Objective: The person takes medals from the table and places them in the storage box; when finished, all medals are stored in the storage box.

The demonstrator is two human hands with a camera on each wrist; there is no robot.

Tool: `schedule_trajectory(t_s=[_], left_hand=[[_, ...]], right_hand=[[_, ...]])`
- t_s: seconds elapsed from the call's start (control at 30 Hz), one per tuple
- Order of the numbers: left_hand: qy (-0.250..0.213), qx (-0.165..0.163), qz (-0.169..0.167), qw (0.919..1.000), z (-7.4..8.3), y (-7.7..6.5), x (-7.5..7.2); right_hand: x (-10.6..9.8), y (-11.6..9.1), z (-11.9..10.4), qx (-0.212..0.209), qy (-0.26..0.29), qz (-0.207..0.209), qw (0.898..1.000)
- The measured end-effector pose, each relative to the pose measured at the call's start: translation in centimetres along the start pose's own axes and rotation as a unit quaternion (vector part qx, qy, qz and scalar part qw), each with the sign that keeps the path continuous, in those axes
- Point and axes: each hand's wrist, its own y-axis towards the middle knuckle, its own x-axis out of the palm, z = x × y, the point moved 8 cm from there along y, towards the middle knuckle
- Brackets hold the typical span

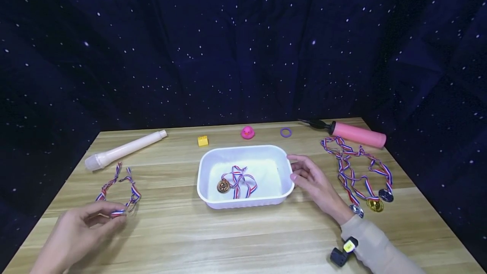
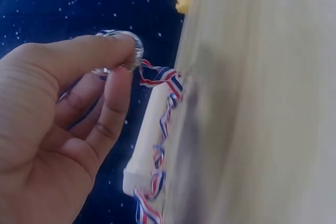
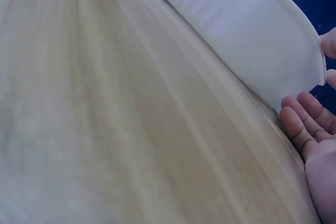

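Left hand [image 1: 81,226] hung at near left, thumb and fingers pinched on silver medal [image 2: 138,50] just above table [image 1: 213,240]. Medal looked light, stiff, perhaps slick; rim seemed surest hold. Striped ribbon [image 1: 134,193] trailed beyond, soft, likely to tangle. Across, right hand [image 1: 311,182], fingers relaxed, touched white tray [image 1: 262,201]; bronze medal [image 1: 223,186] lay inside. Past ribbon, white microphone [image 1: 127,148] lay at left.

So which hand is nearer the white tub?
Right. The right hand is at the right end of the white tub; the left hand is off to its left, pinching a medal.
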Motion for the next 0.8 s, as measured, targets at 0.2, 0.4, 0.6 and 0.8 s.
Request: schedule_trajectory(t_s=[0.2,0.4,0.6,0.8], left_hand=[[-0.021,-0.023,0.006,0.9995,1.3,1.9,0.0],[-0.053,0.005,0.011,0.9985,3.5,4.2,0.3],[-0.085,0.035,0.021,0.9955,5.9,6.7,0.3],[-0.094,0.069,0.022,0.9929,8.3,8.9,0.1]], right_hand=[[0.1,0.1,0.0,0.003,0.000,-0.002,1.000],[0.1,0.1,-0.1,0.001,-0.001,-0.002,1.000],[0.0,0.0,0.0,0.004,-0.001,-0.002,1.000],[0.0,0.0,0.0,0.005,-0.001,-0.003,1.000]])
